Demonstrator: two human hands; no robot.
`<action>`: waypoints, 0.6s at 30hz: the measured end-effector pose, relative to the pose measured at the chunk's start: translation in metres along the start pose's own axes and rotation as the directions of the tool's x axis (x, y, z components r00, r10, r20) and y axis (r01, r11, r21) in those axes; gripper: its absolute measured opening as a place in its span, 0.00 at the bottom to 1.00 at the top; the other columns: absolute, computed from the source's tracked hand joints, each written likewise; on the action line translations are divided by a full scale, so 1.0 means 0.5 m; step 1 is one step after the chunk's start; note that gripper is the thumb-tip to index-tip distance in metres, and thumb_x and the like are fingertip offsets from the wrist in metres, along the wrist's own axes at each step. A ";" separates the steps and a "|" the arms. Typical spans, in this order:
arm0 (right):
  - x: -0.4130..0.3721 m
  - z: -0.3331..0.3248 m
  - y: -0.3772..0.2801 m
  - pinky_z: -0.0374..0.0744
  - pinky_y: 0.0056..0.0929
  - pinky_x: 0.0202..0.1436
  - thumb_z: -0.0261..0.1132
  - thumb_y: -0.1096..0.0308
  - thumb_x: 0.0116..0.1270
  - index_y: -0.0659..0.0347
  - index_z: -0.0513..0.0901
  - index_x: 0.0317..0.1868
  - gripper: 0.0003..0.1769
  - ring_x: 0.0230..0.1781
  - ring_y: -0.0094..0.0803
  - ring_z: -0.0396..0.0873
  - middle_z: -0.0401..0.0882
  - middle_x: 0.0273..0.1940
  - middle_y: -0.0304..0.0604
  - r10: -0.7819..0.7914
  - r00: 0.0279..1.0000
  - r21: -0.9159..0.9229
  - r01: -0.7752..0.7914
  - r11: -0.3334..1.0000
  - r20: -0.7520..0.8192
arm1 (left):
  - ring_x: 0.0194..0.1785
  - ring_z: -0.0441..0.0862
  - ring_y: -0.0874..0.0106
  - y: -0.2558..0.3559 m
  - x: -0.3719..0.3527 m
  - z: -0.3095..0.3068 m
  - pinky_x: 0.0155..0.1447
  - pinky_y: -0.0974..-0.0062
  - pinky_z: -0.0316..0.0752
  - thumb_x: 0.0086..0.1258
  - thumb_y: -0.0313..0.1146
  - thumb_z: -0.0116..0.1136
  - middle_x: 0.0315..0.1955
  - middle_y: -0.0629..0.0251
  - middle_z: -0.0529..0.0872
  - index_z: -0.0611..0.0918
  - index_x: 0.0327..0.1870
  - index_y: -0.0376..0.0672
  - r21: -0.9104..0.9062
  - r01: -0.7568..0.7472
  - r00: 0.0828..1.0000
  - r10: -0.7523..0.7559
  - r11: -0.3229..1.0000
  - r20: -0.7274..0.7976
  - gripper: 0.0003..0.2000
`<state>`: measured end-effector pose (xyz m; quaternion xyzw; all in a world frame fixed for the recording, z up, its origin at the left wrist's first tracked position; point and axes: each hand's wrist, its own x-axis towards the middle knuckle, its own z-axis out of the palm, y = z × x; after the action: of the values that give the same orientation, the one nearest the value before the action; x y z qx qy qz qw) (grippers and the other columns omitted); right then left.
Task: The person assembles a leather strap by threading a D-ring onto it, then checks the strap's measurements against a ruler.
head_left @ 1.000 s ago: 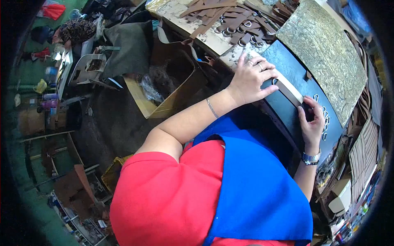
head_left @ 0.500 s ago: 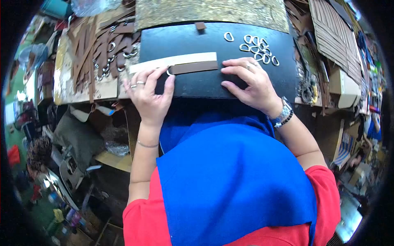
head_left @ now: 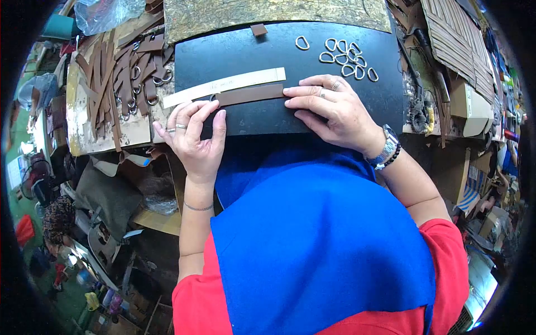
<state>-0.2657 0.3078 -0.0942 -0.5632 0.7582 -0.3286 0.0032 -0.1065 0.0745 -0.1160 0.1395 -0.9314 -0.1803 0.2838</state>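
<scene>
On the black work board (head_left: 257, 120) lies a short brown strap (head_left: 248, 95), flat beside a pale paper-like strip (head_left: 229, 85) with faint marks. A metal ring (head_left: 213, 97) sits at the strap's left end, partly hidden by fingertips. My left hand (head_left: 192, 131) rests its index fingertip at that end, thumb held apart, fingers spread. At the other end, the index and middle fingertips of my right hand (head_left: 335, 111) touch the strap's edge, with the thumb apart below them. Neither hand is closed round the strap.
Several metal D-rings (head_left: 347, 56) lie at the board's upper right. A small brown square (head_left: 258, 29) sits at the far edge. Brown straps with rings (head_left: 131, 78) are heaped on the left. A worn board (head_left: 279, 14) borders the back, and dark strips (head_left: 455, 47) lie right.
My right hand has come in to touch the strap's right end, where a small gap was before. My left fingers have shifted slightly left, covering more of the ring. The view has shifted a little.
</scene>
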 end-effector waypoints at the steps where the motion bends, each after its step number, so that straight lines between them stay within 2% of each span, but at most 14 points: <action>1: 0.001 0.000 -0.001 0.76 0.39 0.60 0.72 0.69 0.62 0.51 0.85 0.50 0.15 0.58 0.37 0.80 0.85 0.57 0.31 -0.005 1.000 -0.007 0.005 1.000 0.009 | 0.60 0.79 0.67 0.000 -0.001 0.000 0.79 0.44 0.41 0.65 0.36 0.71 0.46 0.74 0.87 0.89 0.45 0.53 -0.001 -0.002 1.000 0.002 1.000 -0.005 0.08; 9: 0.003 0.001 -0.003 0.75 0.39 0.59 0.72 0.69 0.62 0.50 0.85 0.51 0.16 0.58 0.36 0.80 0.85 0.57 0.31 0.009 1.000 -0.009 -0.009 1.000 0.012 | 0.61 0.78 0.66 -0.006 -0.014 0.002 0.79 0.46 0.39 0.66 0.35 0.70 0.46 0.74 0.87 0.90 0.46 0.53 0.002 -0.037 0.999 0.037 0.999 -0.020 0.09; 12: 0.005 0.001 -0.003 0.75 0.39 0.59 0.72 0.69 0.61 0.49 0.85 0.51 0.17 0.57 0.36 0.80 0.85 0.57 0.31 0.014 1.000 -0.009 -0.014 1.000 0.013 | 0.59 0.79 0.71 -0.010 -0.016 0.008 0.81 0.47 0.31 0.66 0.42 0.70 0.43 0.80 0.87 0.90 0.44 0.58 -0.018 -0.017 0.999 0.016 1.000 -0.046 0.08; 18: 0.009 -0.001 -0.005 0.75 0.39 0.60 0.73 0.69 0.61 0.49 0.86 0.52 0.17 0.57 0.36 0.80 0.85 0.58 0.31 0.028 0.999 -0.025 -0.027 0.999 0.029 | 0.59 0.79 0.71 -0.013 -0.016 0.009 0.82 0.49 0.28 0.66 0.42 0.70 0.43 0.79 0.87 0.90 0.43 0.57 -0.028 -0.009 0.999 0.008 1.000 -0.045 0.07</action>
<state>-0.2652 0.3040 -0.0908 -0.5575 0.7696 -0.3110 0.0118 -0.1016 0.0728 -0.1260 0.1355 -0.9229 -0.1889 0.3071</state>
